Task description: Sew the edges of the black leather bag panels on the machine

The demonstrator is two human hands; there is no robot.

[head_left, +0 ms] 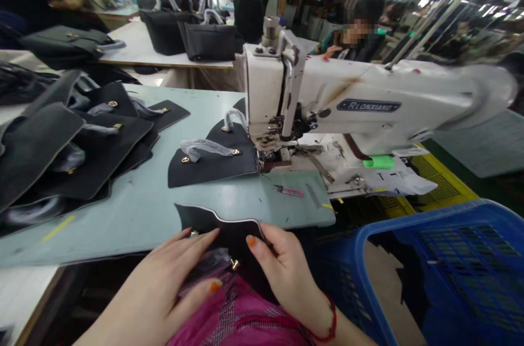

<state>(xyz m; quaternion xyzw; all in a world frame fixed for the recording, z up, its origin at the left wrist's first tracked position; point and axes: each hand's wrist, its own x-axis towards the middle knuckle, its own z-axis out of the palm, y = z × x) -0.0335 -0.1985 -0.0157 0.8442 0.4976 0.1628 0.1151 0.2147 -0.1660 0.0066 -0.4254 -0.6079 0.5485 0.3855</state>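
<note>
A black bag panel (229, 226) with a pale edge and gold fittings lies over the near table edge and onto my lap. My left hand (172, 280) rests on its left side, fingers spread flat. The panel's right side is pinched by my right hand (286, 269), thumb on top. Another black panel (213, 163) with a wrapped handle sits under the presser foot of the white sewing machine (327, 106).
A stack of black panels (73, 144) lies on the pale green table (135, 209) at left. Small pink snips (289, 190) lie near the machine. A blue plastic crate (450, 258) stands at right. Finished black bags (196, 35) and other workers are behind.
</note>
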